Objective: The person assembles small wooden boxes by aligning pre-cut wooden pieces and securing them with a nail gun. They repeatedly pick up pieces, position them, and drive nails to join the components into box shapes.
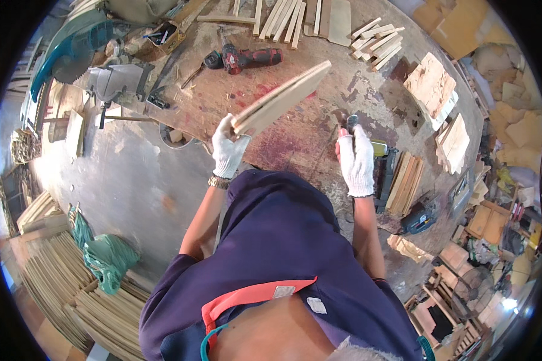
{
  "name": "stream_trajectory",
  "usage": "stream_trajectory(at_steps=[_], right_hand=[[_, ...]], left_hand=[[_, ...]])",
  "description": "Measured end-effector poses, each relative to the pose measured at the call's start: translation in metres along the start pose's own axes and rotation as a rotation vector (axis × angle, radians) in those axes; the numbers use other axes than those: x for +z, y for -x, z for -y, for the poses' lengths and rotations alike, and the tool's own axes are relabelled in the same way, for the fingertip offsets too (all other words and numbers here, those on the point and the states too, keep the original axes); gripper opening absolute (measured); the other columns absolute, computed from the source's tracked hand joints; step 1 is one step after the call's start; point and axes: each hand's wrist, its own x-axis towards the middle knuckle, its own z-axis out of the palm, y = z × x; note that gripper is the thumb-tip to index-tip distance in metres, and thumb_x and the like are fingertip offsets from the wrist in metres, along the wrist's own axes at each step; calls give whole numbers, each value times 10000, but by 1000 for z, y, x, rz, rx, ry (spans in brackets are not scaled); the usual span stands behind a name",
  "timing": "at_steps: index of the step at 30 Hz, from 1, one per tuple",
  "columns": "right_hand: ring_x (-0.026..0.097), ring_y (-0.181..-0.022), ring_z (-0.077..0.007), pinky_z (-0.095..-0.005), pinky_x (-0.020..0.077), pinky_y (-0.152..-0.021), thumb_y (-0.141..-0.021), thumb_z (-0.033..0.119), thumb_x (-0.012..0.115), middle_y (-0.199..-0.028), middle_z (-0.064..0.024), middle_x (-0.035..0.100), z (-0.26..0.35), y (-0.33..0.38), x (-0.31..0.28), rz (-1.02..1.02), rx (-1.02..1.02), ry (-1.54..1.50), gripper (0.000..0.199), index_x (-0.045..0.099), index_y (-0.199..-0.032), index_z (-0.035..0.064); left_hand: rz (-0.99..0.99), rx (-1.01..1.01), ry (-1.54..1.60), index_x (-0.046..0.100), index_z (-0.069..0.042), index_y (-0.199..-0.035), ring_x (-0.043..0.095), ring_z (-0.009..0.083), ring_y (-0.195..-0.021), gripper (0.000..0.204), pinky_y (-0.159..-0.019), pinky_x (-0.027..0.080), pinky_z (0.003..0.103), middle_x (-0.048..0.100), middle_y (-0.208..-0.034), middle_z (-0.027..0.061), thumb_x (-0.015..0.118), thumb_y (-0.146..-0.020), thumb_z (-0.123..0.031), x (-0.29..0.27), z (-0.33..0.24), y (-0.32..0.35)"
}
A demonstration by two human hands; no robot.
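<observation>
My left hand, in a white knit glove, is closed on the near end of a pale wooden board. Tilted up and away to the right, the board shows a layered edge with a dark gap along it. My right hand, also gloved with a reddish fingertip showing, is closed around a small dark object of a kind I cannot make out. Right beside that hand lies a tool with a yellow-green part and a dark body, partly hidden by the glove.
A red and black cordless drill lies on the stained workbench. Wood strips and short sticks sit at the far side. Stacked slats and a blue jigsaw-like tool are at right. A circular saw blade stands far left.
</observation>
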Motion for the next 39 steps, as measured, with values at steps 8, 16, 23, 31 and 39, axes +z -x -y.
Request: stream_trajectory(at_steps=[8,16,23,31,39], right_hand=[[623,-665,-186,-338,496,-635,-1058,259,531,-845,-112,719,-28,-28,38,70,-181,206,293,649,-1126,0],[647,-681,-447,-485,475,-589,-1038,281,546,-747,-245,651,-37,-76,70,48,-376,257,279,629,-1065,16],[652,-672,-471,-528,485,-571,-1047,305,509,-728,-271,652,-51,-75,72,107,-284,496,305,608,-1108,23],[670,-718,-477,-547,510,-603,-1045,332,502,-745,-304,652,-51,-82,65,259,-221,563,392,600,-1131,-38],[580,-1122,-491,-509,490,-912,-963,278,595,-1183,-311,633,-105,-52,50,347,41,467,413,589,-1301,40]], left_hand=[[170,17,-316,602,-2,-1306,700,288,-1086,626,-939,540,359,699,-1221,186,855,-748,-130,4,23,10],[213,106,-340,627,1,-1251,676,353,-1113,603,-945,539,393,691,-1219,189,870,-737,-200,0,2,11],[290,102,-361,624,5,-1248,666,365,-1096,594,-921,534,417,682,-1203,205,829,-774,-287,-9,-20,10],[329,259,-373,573,-82,-1030,680,394,-841,287,-722,533,483,683,-899,178,681,-888,-306,14,-61,-20],[364,406,-676,592,-95,-967,669,310,-594,279,-503,526,447,645,-700,117,623,-944,-372,57,-46,29]])
